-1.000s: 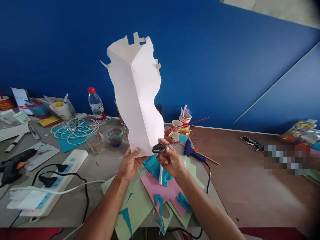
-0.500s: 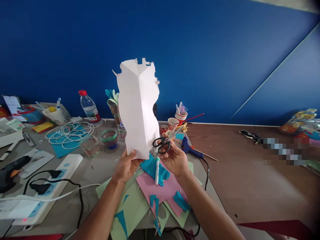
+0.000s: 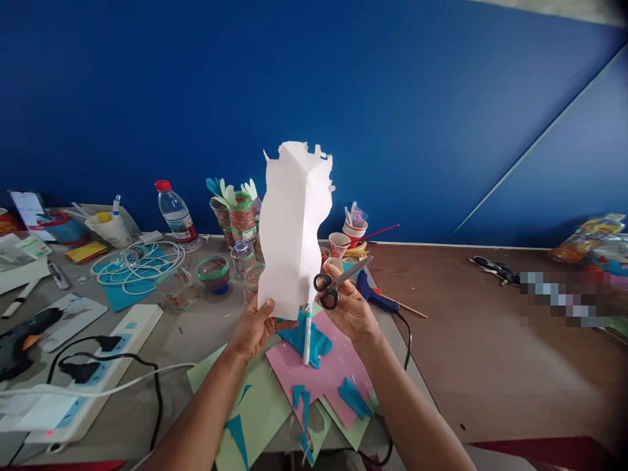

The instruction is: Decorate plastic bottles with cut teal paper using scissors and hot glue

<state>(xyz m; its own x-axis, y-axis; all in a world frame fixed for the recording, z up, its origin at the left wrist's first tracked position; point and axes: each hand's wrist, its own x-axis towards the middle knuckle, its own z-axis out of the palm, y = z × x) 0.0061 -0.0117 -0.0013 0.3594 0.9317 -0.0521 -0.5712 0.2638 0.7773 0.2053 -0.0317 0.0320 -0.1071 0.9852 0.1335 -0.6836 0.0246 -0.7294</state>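
Note:
A folded white paper cutout point(image 3: 287, 229) stands upright in my left hand point(image 3: 255, 330), pinched at its lower edge between thumb and fingers. Its sides are wavy and its top edge is jagged, with a crease down the length. My right hand point(image 3: 352, 311) is closed on a pair of scissors point(image 3: 338, 282) with black handles, the blades pointing up and to the right, apart from the paper. Below the hands, a white marker point(image 3: 307, 340) lies on blue paper scraps point(image 3: 321, 347) and a pink sheet point(image 3: 289, 366).
Green sheets point(image 3: 265, 412) lie beneath the pink one. A blue glue gun point(image 3: 375, 294) rests to the right, its cord running down the table edge. At left are a power strip point(image 3: 105, 373), a coiled white cable point(image 3: 137, 265), a water bottle point(image 3: 176, 216) and glass jars point(image 3: 213, 271).
The white paper cutout has moved right and slightly down and turned, uncovering decorated jars behind it. The scissors have shifted a little right, with their blades tilted more to the right.

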